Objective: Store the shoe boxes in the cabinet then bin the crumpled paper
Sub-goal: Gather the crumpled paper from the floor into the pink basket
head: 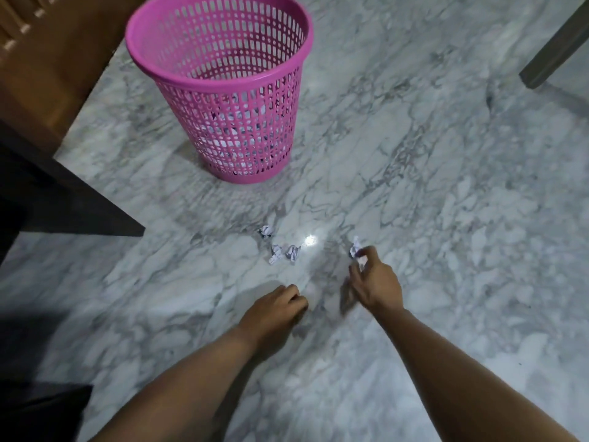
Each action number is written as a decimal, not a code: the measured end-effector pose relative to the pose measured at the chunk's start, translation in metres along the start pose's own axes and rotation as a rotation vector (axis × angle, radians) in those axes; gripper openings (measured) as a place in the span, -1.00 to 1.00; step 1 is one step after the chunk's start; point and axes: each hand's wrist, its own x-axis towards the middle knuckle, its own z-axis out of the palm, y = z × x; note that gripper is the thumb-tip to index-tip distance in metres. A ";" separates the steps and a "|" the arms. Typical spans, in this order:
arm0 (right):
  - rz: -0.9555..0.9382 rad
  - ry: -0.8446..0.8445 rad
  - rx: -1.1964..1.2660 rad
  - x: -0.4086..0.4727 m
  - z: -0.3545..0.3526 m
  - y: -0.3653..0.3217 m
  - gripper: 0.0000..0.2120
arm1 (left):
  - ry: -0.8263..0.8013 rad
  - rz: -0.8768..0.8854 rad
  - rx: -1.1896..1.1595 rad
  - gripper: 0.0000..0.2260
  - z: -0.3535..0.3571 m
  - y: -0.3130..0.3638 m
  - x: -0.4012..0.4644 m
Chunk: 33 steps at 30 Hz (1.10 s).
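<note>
Shoe boxes: none in sight, and the cabinet cannot be picked out for certain; brown wooden furniture (47,68) stands at the far left, so that half of the job is probably done, though nothing here proves it.
Bin (220,87): a pink mesh basket stands upright on the marble floor (446,186), ahead of the person and slightly left. White paper shows through the holes near its base, so some scraps seem to be in already.
Loose paper: three small crumpled balls lie on the floor between the bin and the hands, one (266,231) farthest out, two more (276,254) and (293,252) side by side just nearer.
Right hand (376,282): reaches low over the floor, thumb and fingers pinching a fourth paper ball (355,248) at its tips.
Left hand (277,309): hangs near the floor with fingers curled under; whether it hides a scrap I cannot tell.
Left to do: I judge the held ball and the three loose ones must still go in the bin.
</note>
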 end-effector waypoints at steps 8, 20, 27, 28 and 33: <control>-0.003 -0.265 -0.294 0.056 -0.002 -0.011 -0.60 | 0.291 -0.307 0.002 -0.77 -0.015 -0.029 0.020; -0.117 -0.311 0.151 0.036 0.040 -0.053 -0.70 | 0.126 -0.246 0.138 -0.75 -0.020 -0.080 0.057; -0.372 -0.281 -0.132 0.039 0.080 -0.080 -0.74 | 0.218 -0.352 -0.132 -0.91 -0.023 -0.073 0.047; -0.381 -0.255 -0.132 0.038 0.081 -0.079 -0.76 | 0.242 -0.366 -0.174 -0.90 -0.025 -0.073 0.047; -0.341 -0.223 -0.119 0.041 0.080 -0.073 -0.74 | 0.401 -0.420 -0.190 -0.81 -0.032 -0.080 0.055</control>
